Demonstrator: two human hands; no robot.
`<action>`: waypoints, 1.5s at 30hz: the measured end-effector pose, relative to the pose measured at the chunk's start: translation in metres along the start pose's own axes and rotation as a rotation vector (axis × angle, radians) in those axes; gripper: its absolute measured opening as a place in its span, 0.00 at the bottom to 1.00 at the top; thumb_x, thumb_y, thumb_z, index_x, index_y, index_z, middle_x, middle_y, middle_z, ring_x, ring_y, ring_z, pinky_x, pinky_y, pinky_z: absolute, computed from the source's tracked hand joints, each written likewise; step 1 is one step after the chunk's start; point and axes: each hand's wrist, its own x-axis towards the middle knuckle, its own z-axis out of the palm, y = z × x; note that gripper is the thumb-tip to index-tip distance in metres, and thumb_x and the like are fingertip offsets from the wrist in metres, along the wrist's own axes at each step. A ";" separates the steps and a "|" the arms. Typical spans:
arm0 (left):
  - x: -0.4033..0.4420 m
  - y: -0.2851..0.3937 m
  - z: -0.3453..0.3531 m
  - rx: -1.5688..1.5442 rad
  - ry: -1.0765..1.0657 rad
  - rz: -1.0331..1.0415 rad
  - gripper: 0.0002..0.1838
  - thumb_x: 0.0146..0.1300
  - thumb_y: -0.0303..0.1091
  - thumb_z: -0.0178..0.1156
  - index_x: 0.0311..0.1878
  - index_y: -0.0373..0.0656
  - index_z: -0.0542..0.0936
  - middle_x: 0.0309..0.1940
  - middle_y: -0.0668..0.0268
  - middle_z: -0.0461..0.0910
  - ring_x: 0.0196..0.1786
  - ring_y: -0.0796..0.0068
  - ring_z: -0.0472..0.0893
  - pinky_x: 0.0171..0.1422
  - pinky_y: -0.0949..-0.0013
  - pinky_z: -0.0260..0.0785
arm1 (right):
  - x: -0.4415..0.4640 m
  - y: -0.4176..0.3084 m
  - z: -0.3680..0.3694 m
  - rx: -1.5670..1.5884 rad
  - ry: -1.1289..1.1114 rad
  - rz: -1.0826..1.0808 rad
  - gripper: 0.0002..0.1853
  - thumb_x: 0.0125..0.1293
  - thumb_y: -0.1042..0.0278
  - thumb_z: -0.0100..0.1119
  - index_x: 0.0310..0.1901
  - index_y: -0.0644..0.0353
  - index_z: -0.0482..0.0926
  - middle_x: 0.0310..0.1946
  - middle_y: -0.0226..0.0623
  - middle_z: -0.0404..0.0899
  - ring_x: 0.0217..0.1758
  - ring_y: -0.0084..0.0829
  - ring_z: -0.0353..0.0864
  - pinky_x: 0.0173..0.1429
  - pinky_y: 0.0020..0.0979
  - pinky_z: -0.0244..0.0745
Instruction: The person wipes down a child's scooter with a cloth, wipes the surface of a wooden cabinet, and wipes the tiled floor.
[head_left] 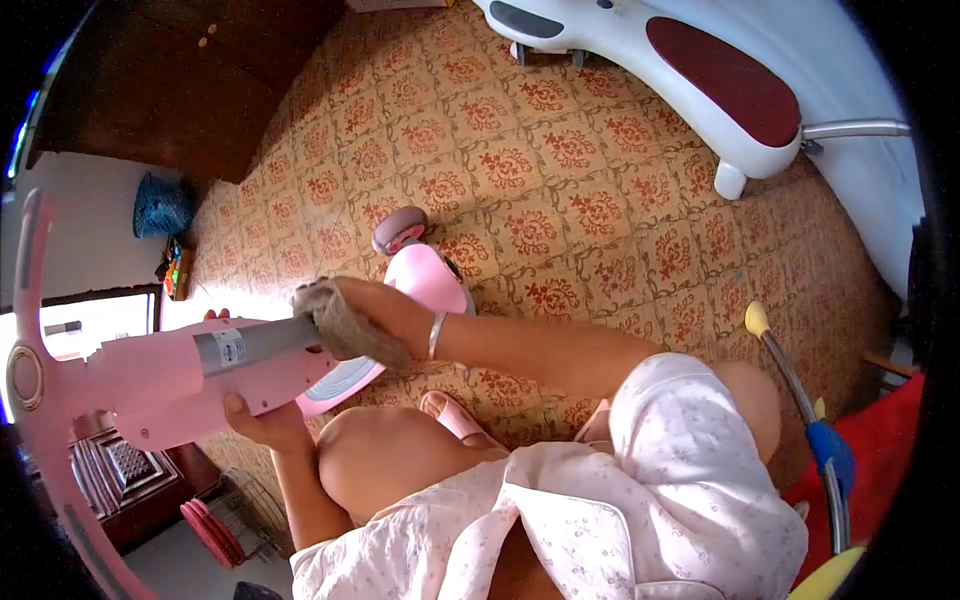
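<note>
A pink child's scooter point(160, 385) lies tilted before me, its handlebar point(28, 375) at the far left. My left hand point(268, 422) holds the broad stem from below, thumb on the near side and fingertips showing beyond the far edge. The stem has a grey panel point(270, 345) with a white label. My right hand point(395, 318), with a bracelet at the wrist, is closed on a grey-brown cloth point(345, 325). The cloth touches the stem's right end. Past it are a pink wheel cover point(428, 278) and a small wheel point(400, 228).
A white machine with a dark red pad point(725, 80) stands at the back right. To the right are a metal tube with yellow ends point(790, 380) and red fabric point(870, 450). A blue basket point(162, 207) and dark wooden furniture point(180, 90) are at the left. Patterned floor point(530, 230) lies ahead.
</note>
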 end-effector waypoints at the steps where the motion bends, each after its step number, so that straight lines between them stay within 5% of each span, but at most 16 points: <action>1: 0.000 -0.005 -0.006 0.005 0.009 0.007 0.49 0.55 0.62 0.53 0.71 0.33 0.56 0.69 0.51 0.61 0.72 0.56 0.62 0.75 0.52 0.56 | 0.004 -0.005 -0.013 -0.088 0.006 -0.114 0.18 0.71 0.58 0.51 0.55 0.59 0.76 0.48 0.39 0.81 0.51 0.29 0.81 0.58 0.33 0.77; 2: -0.002 -0.006 -0.006 0.011 0.016 -0.007 0.49 0.55 0.62 0.53 0.71 0.33 0.56 0.69 0.51 0.61 0.72 0.56 0.62 0.75 0.52 0.56 | 0.008 -0.010 -0.026 -0.174 0.014 -0.230 0.20 0.74 0.54 0.45 0.54 0.60 0.76 0.47 0.39 0.81 0.50 0.29 0.80 0.58 0.33 0.77; 4: 0.000 -0.004 0.000 0.033 -0.014 0.043 0.49 0.55 0.62 0.55 0.71 0.33 0.56 0.69 0.50 0.61 0.72 0.56 0.62 0.75 0.51 0.56 | -0.013 -0.062 -0.024 -1.221 0.424 -0.605 0.17 0.65 0.62 0.58 0.54 0.59 0.75 0.47 0.40 0.82 0.48 0.36 0.82 0.54 0.36 0.78; 7: 0.004 -0.003 0.006 -0.013 -0.036 0.063 0.50 0.54 0.61 0.56 0.71 0.33 0.56 0.68 0.50 0.61 0.72 0.55 0.62 0.75 0.51 0.56 | 0.004 -0.095 -0.078 -0.960 0.384 -0.657 0.20 0.62 0.60 0.60 0.54 0.57 0.76 0.49 0.46 0.80 0.49 0.42 0.82 0.57 0.36 0.76; 9: 0.005 -0.003 0.013 -0.024 -0.035 0.081 0.49 0.54 0.61 0.56 0.70 0.32 0.57 0.67 0.50 0.62 0.70 0.55 0.63 0.73 0.52 0.57 | -0.020 -0.109 -0.082 -1.579 0.438 -0.359 0.22 0.62 0.65 0.58 0.59 0.53 0.73 0.53 0.50 0.78 0.53 0.47 0.80 0.62 0.38 0.73; 12: 0.005 -0.003 0.015 -0.014 0.015 0.076 0.46 0.56 0.61 0.54 0.66 0.31 0.59 0.62 0.50 0.65 0.64 0.57 0.66 0.67 0.53 0.59 | -0.030 -0.071 -0.121 -1.821 0.454 0.040 0.25 0.62 0.70 0.53 0.63 0.53 0.71 0.59 0.48 0.75 0.60 0.47 0.76 0.66 0.40 0.69; 14: 0.004 -0.003 0.015 0.002 0.059 0.079 0.43 0.57 0.61 0.53 0.63 0.30 0.61 0.58 0.51 0.67 0.60 0.57 0.67 0.63 0.54 0.61 | -0.041 -0.039 -0.144 -1.894 0.383 -0.389 0.26 0.63 0.73 0.49 0.65 0.55 0.69 0.64 0.45 0.71 0.68 0.44 0.68 0.70 0.39 0.64; 18: 0.003 -0.006 0.020 -0.018 0.261 0.107 0.39 0.59 0.60 0.51 0.58 0.29 0.65 0.52 0.51 0.70 0.52 0.59 0.70 0.55 0.55 0.64 | -0.055 -0.029 -0.105 -2.286 0.060 -0.305 0.26 0.65 0.68 0.50 0.66 0.60 0.68 0.66 0.46 0.68 0.74 0.40 0.59 0.78 0.43 0.49; 19: 0.003 -0.004 0.023 -0.038 0.315 0.138 0.39 0.60 0.60 0.50 0.56 0.29 0.65 0.50 0.51 0.71 0.50 0.59 0.71 0.53 0.56 0.64 | -0.056 -0.026 -0.075 -2.317 0.028 -0.168 0.29 0.63 0.64 0.53 0.66 0.63 0.68 0.66 0.46 0.68 0.74 0.41 0.59 0.79 0.45 0.44; 20: 0.003 0.003 0.024 0.053 0.090 0.066 0.48 0.55 0.59 0.51 0.71 0.32 0.55 0.69 0.49 0.61 0.72 0.53 0.62 0.75 0.51 0.56 | -0.059 -0.012 -0.073 -2.321 0.030 -0.168 0.29 0.63 0.64 0.53 0.66 0.63 0.68 0.66 0.46 0.68 0.74 0.41 0.59 0.79 0.45 0.44; 24: 0.003 0.001 0.019 0.045 0.132 0.027 0.47 0.55 0.58 0.48 0.71 0.32 0.55 0.69 0.48 0.61 0.72 0.52 0.62 0.75 0.50 0.56 | -0.071 0.019 -0.092 -2.367 0.145 -0.545 0.32 0.53 0.66 0.58 0.61 0.71 0.68 0.63 0.49 0.67 0.73 0.44 0.60 0.79 0.47 0.45; 30: 0.003 -0.004 0.007 0.034 0.134 0.024 0.48 0.55 0.59 0.49 0.71 0.33 0.54 0.69 0.47 0.61 0.72 0.51 0.62 0.75 0.48 0.56 | -0.116 -0.002 -0.147 -2.367 -0.509 -0.752 0.19 0.60 0.61 0.55 0.52 0.53 0.77 0.59 0.33 0.70 0.71 0.33 0.62 0.75 0.46 0.53; 34: 0.000 -0.002 0.007 0.008 0.096 0.054 0.48 0.55 0.59 0.49 0.71 0.32 0.54 0.68 0.46 0.60 0.72 0.51 0.62 0.75 0.48 0.56 | -0.120 -0.030 -0.143 -2.208 -0.292 -0.523 0.09 0.60 0.71 0.56 0.43 0.51 0.77 0.54 0.31 0.74 0.64 0.37 0.70 0.66 0.43 0.65; 40: 0.001 -0.004 -0.003 0.072 0.077 0.037 0.48 0.56 0.60 0.49 0.72 0.33 0.53 0.69 0.47 0.60 0.73 0.51 0.60 0.75 0.48 0.57 | -0.066 -0.081 -0.118 -1.816 0.462 -0.496 0.17 0.59 0.77 0.57 0.49 0.48 0.79 0.49 0.39 0.78 0.60 0.42 0.75 0.64 0.40 0.70; 42: 0.001 -0.005 0.000 0.057 0.076 0.029 0.48 0.55 0.60 0.49 0.72 0.34 0.52 0.69 0.48 0.59 0.73 0.51 0.60 0.75 0.48 0.57 | -0.035 -0.071 -0.108 -1.852 0.115 -0.620 0.20 0.60 0.74 0.57 0.55 0.46 0.78 0.55 0.37 0.77 0.63 0.38 0.74 0.69 0.41 0.66; 45: 0.000 -0.004 0.001 0.065 0.054 0.022 0.49 0.55 0.61 0.48 0.72 0.34 0.52 0.69 0.48 0.59 0.73 0.52 0.60 0.75 0.49 0.56 | -0.013 -0.042 -0.101 -2.143 0.112 -0.221 0.23 0.61 0.73 0.57 0.59 0.46 0.77 0.62 0.33 0.74 0.66 0.31 0.71 0.72 0.38 0.62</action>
